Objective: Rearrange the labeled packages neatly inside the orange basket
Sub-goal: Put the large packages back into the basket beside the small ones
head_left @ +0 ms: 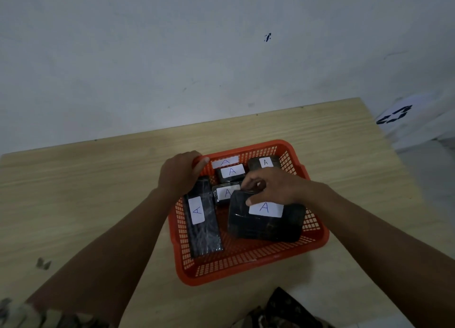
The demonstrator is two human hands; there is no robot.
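Labels: white, each handwritten "A".
Packages (264, 219): black, plastic-wrapped, inside basket (246, 266) mid-desk (86, 180).
Left hand (181, 174): fingers curled over basket's far-left rim.
Right hand (273, 186): fingers pinching largest package's top edge.

Dim, flat, bluish light with only faint shadows; the whole view is soft, the table (98, 180) edges beyond the hands bowed by wide-angle distortion.

Six labeled packages (264, 219), one orange basket (246, 266), two hands (178, 174).
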